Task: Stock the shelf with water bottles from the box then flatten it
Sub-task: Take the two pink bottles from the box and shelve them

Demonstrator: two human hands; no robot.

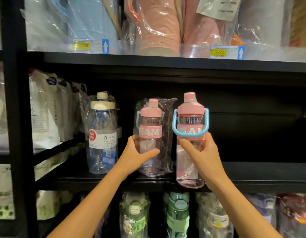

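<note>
While the unwrapped pink bottle (pixel 191 131) stands upright in my right hand (pixel 200 152), its base hangs in front of the shelf (pixel 251 176), dipping just below the front lip, so it is not yet on the board. Its long axis is vertical, cap up, with the blue handle (pixel 173 124) swung down across the front. My right hand wraps its middle, thumb on the near face just under the pink band.

The free spot lies ahead of that hand and slightly up: bare black board to the right of the wrapped pink bottle (pixel 149 133). That one stands upright on the shelf, with my left hand (pixel 136 155) curled round its waist. I judge the right-hand bottle must rise to clear the lip, then go straight away from me, keeping beside its twin without knocking it.

Further left stands a clear bottle (pixel 102 134) with a cream cap. I cannot see the box.
</note>
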